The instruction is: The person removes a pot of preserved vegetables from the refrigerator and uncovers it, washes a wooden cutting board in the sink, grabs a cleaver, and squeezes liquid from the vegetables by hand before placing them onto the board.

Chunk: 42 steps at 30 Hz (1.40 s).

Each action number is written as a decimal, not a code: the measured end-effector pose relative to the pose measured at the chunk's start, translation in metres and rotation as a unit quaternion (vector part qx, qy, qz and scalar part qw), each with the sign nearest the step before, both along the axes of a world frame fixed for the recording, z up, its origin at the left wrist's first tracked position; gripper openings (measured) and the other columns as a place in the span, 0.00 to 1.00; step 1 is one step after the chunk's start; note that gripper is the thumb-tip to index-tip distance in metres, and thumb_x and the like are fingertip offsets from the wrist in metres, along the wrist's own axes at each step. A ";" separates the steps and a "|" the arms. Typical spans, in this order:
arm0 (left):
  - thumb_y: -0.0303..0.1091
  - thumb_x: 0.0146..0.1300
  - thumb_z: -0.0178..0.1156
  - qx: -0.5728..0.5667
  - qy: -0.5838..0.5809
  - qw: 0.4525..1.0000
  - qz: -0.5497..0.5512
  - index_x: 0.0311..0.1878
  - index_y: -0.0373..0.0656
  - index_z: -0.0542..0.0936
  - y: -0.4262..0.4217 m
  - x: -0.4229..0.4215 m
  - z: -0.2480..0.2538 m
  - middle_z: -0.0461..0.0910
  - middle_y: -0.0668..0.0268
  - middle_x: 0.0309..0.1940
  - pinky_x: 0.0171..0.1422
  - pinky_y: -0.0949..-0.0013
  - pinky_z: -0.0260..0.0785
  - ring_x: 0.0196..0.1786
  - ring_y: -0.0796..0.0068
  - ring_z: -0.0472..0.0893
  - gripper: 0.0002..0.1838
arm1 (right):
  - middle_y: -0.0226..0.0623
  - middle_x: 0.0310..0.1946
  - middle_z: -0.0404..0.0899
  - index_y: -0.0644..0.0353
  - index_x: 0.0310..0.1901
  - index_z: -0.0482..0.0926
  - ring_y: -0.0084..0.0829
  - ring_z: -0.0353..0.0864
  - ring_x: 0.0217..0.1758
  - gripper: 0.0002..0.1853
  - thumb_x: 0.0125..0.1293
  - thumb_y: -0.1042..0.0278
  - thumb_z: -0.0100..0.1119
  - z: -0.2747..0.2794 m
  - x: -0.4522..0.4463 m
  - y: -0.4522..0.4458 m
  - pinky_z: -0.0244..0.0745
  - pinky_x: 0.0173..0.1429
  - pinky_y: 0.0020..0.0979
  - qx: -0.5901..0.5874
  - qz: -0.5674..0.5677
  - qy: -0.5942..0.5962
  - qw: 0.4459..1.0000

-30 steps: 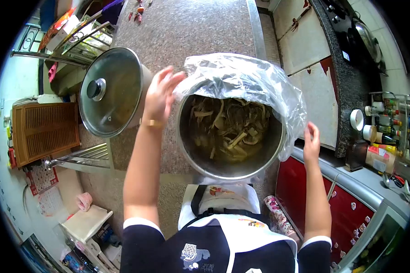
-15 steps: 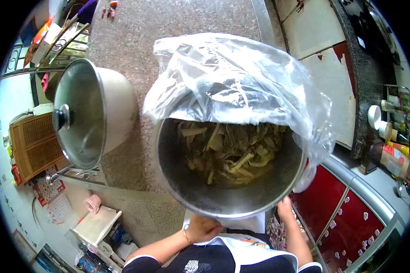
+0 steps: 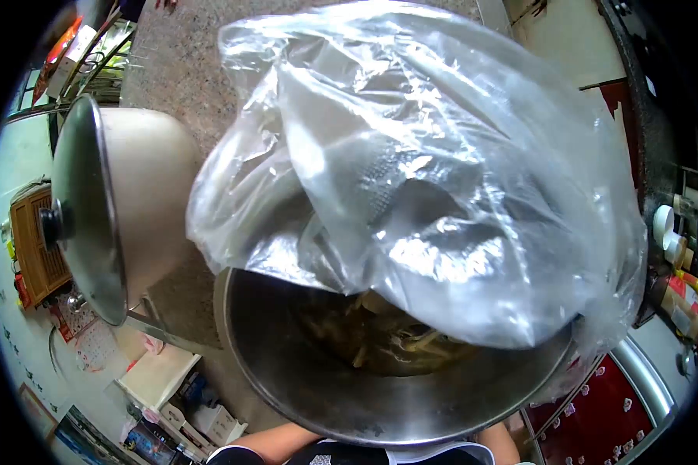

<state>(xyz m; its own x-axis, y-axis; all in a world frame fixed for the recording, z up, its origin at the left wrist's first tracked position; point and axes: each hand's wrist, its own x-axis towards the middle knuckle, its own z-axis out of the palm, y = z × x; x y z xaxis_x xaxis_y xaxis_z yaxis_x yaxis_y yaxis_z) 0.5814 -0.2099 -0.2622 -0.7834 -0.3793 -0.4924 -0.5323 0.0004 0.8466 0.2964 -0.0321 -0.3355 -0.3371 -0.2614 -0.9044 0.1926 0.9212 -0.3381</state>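
Note:
A large steel pot (image 3: 395, 415) fills the lower middle of the view. Brownish liquid with pale, yellowish strips of food (image 3: 392, 337) lies inside it. A crumpled clear plastic bag (image 3: 411, 170) covers the pot's far half and hangs over its right side. My left forearm (image 3: 275, 443) and my right forearm (image 3: 499, 443) reach up to the pot's near side. Both of my hands are hidden behind the pot, so their grip on it does not show.
To the left, a pale pot (image 3: 151, 194) with a glass lid (image 3: 85, 213) stands on the speckled stone counter (image 3: 182, 74). A small white cabinet (image 3: 159, 380) is at lower left. Jars and bottles (image 3: 675, 263) line the right side, above red cupboard doors (image 3: 601, 411).
The steel pot and plastic bag appear larger and closer, and the pot's near rim sits lower in view. The bag hides more of the food. My hands have passed out of sight behind the pot.

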 end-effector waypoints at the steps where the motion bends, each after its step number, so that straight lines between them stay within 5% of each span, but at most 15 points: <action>1: 0.36 0.55 0.57 -0.002 0.000 1.000 -0.002 0.37 0.44 0.78 0.002 -0.001 -0.002 0.78 0.59 0.30 0.37 0.59 0.67 0.34 0.59 0.77 0.09 | 0.35 0.35 0.77 0.64 0.44 0.73 0.23 0.73 0.32 0.12 0.62 0.68 0.50 0.001 0.002 -0.002 0.70 0.36 0.25 -0.005 -0.002 0.002 1.000; 8: 0.37 0.55 0.56 -0.093 0.023 0.995 -0.030 0.36 0.44 0.78 0.016 -0.013 -0.013 0.78 0.59 0.30 0.35 0.59 0.68 0.33 0.60 0.77 0.09 | 0.34 0.34 0.78 0.63 0.44 0.73 0.22 0.74 0.30 0.11 0.62 0.70 0.50 0.004 0.006 -0.004 0.70 0.35 0.23 -0.055 -0.038 0.016 0.998; 10: 0.36 0.54 0.56 0.024 -0.033 0.999 0.004 0.38 0.47 0.80 -0.027 -0.052 0.031 0.78 0.62 0.23 0.31 0.63 0.68 0.27 0.63 0.78 0.09 | 0.33 0.33 0.78 0.62 0.44 0.73 0.18 0.73 0.27 0.10 0.62 0.70 0.51 -0.004 0.010 0.016 0.69 0.31 0.21 -0.069 -0.110 -0.014 0.991; 13: 0.32 0.54 0.59 -0.127 0.134 0.983 -0.008 0.35 0.43 0.80 -0.032 -0.081 0.041 0.76 0.59 0.20 0.21 0.65 0.64 0.19 0.61 0.75 0.07 | 0.34 0.32 0.77 0.60 0.45 0.72 0.21 0.74 0.24 0.10 0.65 0.67 0.49 -0.001 0.012 0.043 0.71 0.27 0.21 -0.083 -0.216 -0.019 0.973; 16: 0.38 0.58 0.56 -0.105 0.109 0.978 -0.146 0.27 0.44 0.79 -0.036 -0.089 0.027 0.72 0.60 0.13 0.21 0.62 0.64 0.15 0.62 0.72 0.09 | 0.36 0.31 0.78 0.60 0.45 0.74 0.24 0.75 0.23 0.13 0.66 0.61 0.47 0.026 0.015 0.052 0.71 0.26 0.27 -0.076 -0.248 0.023 0.966; 18: 0.40 0.55 0.61 -0.017 0.178 0.968 -0.176 0.26 0.43 0.76 -0.031 -0.081 -0.027 0.71 0.62 0.14 0.22 0.63 0.65 0.17 0.64 0.73 0.11 | 0.39 0.26 0.78 0.60 0.36 0.77 0.34 0.77 0.29 0.12 0.64 0.62 0.47 0.021 0.018 0.085 0.72 0.36 0.34 -0.212 0.012 0.359 0.909; 20: 0.35 0.57 0.54 -0.106 0.112 0.981 -0.118 0.19 0.37 0.72 -0.016 -0.108 -0.017 0.69 0.58 0.10 0.20 0.67 0.61 0.15 0.73 0.72 0.14 | 0.43 0.30 0.79 0.56 0.34 0.76 0.46 0.78 0.37 0.18 0.64 0.49 0.43 0.058 0.008 0.103 0.71 0.41 0.42 -0.096 -0.096 0.296 0.946; 25: 0.34 0.58 0.55 -0.160 0.259 0.922 -0.240 0.28 0.40 0.75 0.020 -0.213 0.069 0.73 0.53 0.18 0.25 0.62 0.66 0.19 0.59 0.74 0.08 | 0.45 0.30 0.78 0.52 0.35 0.75 0.49 0.77 0.33 0.19 0.64 0.45 0.42 0.110 0.034 0.164 0.70 0.37 0.46 0.081 -0.202 0.358 0.908; 26: 0.31 0.55 0.55 -0.125 0.211 0.942 -0.227 0.19 0.36 0.72 0.039 -0.234 0.103 0.69 0.59 0.10 0.19 0.68 0.59 0.14 0.73 0.72 0.12 | 0.45 0.30 0.78 0.52 0.35 0.76 0.49 0.77 0.33 0.19 0.64 0.45 0.43 0.097 0.049 0.193 0.70 0.37 0.46 0.075 -0.257 0.379 0.886; 31: 0.28 0.51 0.58 -0.172 0.420 0.834 -0.314 0.21 0.36 0.73 0.114 -0.301 0.093 0.71 0.58 0.12 0.20 0.68 0.61 0.14 0.68 0.72 0.08 | 0.41 0.20 0.73 0.59 0.30 0.77 0.41 0.74 0.27 0.19 0.63 0.50 0.48 0.049 0.127 0.368 0.68 0.35 0.41 0.127 -0.530 0.557 0.627; 33: 0.28 0.51 0.59 -0.171 0.401 0.819 -0.372 0.21 0.38 0.74 0.148 -0.326 0.125 0.71 0.58 0.13 0.21 0.68 0.63 0.17 0.63 0.73 0.07 | 0.31 0.12 0.65 0.54 0.20 0.71 0.27 0.68 0.19 0.24 0.65 0.43 0.44 0.100 0.125 0.417 0.63 0.23 0.30 -0.095 -0.839 0.410 0.346; 37: 0.28 0.51 0.60 -0.138 0.419 0.805 -0.396 0.21 0.39 0.75 0.202 -0.353 0.141 0.73 0.58 0.15 0.22 0.67 0.64 0.17 0.64 0.75 0.07 | 0.28 0.15 0.67 0.59 0.28 0.70 0.26 0.66 0.18 0.29 0.63 0.36 0.39 0.146 0.138 0.561 0.70 0.38 0.32 -0.544 -0.683 0.488 0.001; 39: 0.29 0.51 0.60 -0.119 0.355 0.841 -0.390 0.21 0.40 0.75 0.226 -0.347 0.140 0.74 0.58 0.16 0.22 0.68 0.65 0.18 0.65 0.75 0.07 | 0.29 0.20 0.71 0.62 0.35 0.71 0.28 0.71 0.27 0.27 0.65 0.40 0.40 0.197 0.136 0.603 0.69 0.52 0.37 -0.569 -0.643 0.512 -0.031; 41: 0.30 0.51 0.62 -0.150 0.310 0.839 -0.420 0.22 0.40 0.76 0.237 -0.342 0.145 0.75 0.58 0.17 0.23 0.68 0.67 0.18 0.65 0.76 0.07 | 0.35 0.37 0.74 0.63 0.46 0.70 0.34 0.72 0.46 0.26 0.65 0.44 0.42 0.203 0.129 0.659 0.60 0.64 0.44 -0.734 -0.435 0.500 0.146; 42: 0.30 0.50 0.62 -0.210 0.331 0.805 -0.446 0.22 0.40 0.76 0.241 -0.339 0.154 0.76 0.58 0.17 0.23 0.67 0.68 0.18 0.65 0.77 0.07 | 0.37 0.47 0.68 0.63 0.51 0.67 0.37 0.66 0.53 0.27 0.65 0.45 0.42 0.225 0.118 0.652 0.56 0.66 0.45 -0.691 -0.518 0.503 0.027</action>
